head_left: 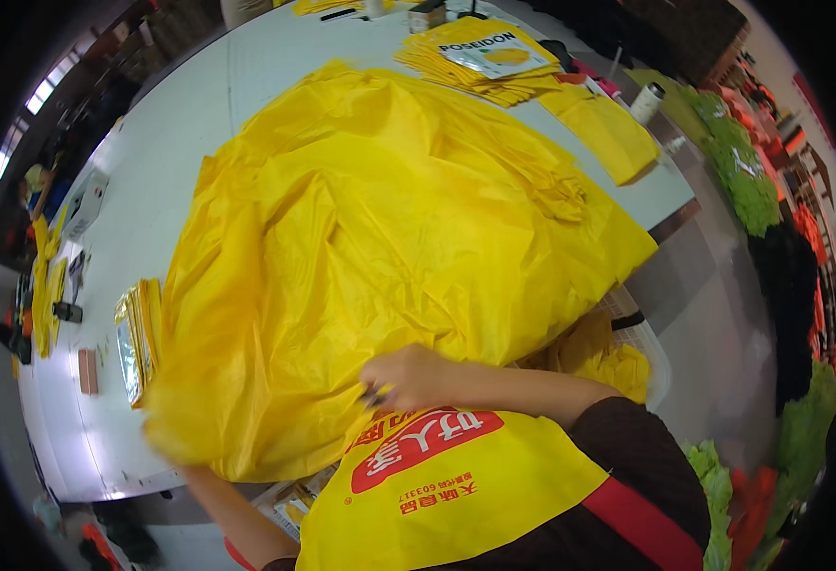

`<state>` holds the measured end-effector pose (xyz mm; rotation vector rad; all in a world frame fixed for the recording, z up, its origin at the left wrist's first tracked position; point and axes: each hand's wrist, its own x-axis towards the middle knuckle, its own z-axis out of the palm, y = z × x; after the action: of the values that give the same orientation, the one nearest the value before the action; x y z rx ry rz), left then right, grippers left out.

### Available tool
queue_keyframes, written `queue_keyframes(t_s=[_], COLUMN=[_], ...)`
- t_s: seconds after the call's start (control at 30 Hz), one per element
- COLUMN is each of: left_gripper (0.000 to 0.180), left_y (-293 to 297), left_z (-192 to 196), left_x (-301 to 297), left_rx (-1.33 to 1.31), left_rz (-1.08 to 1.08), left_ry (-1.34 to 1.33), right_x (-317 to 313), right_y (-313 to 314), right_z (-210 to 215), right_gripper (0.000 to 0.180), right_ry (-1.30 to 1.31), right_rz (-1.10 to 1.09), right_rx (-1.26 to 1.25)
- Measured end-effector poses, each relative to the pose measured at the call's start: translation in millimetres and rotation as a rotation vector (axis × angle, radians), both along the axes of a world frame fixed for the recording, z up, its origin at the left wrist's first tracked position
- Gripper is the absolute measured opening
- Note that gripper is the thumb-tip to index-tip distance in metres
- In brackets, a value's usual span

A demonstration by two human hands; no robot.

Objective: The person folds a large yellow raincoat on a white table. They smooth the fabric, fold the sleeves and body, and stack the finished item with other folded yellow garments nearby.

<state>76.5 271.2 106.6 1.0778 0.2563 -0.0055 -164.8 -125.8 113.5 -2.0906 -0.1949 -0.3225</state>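
A large sheet of thin, shiny yellow waterproof fabric [370, 219], perhaps a raincoat, is spread over the table in loose folds. My right hand [406, 378] is closed at its near edge, in front of my body. Small dark bits show at its fingertips, too unclear to name. At the lower left, my left hand [186, 464] meets the fabric's near left corner. Yellow folds and motion blur hide its fingers. The fabric around that hand is smeared too.
On the white table [175, 105], flat yellow packets [480, 62] are stacked at the far right, near a folded yellow piece [603, 133] and a thread spool [646, 103]. More packets [137, 333] and a small brown block [88, 371] lie left. A crate [651, 357] holds yellow fabric at right.
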Motion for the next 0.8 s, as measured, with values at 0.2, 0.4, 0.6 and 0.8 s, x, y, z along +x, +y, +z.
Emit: queue_keyframes(t_s=[0.2, 0.4, 0.6, 0.8], left_gripper=[0.024, 0.05, 0.062, 0.034], left_y=[44, -403, -504, -347], left_z=[-7, -68, -102, -103], left_x=[48, -141, -218, -150], left_rx=[0.84, 0.627, 0.803, 0.94], left_rz=[0.65, -1.071, -1.252, -0.982], left_ry=[-0.359, -0.332, -0.43, -0.87], right_x=[-88, -207, -207, -206], right_y=[-212, -371, -368, -288], right_z=[-50, -111, -124, -129], right_gripper=[0.032, 0.034, 0.028, 0.018], right_ry=[0.084, 0.546, 0.835, 0.612], right_rz=[-1.093, -1.413, -1.329, -1.187], right_rx=[0.236, -0.462, -0.751, -0.499])
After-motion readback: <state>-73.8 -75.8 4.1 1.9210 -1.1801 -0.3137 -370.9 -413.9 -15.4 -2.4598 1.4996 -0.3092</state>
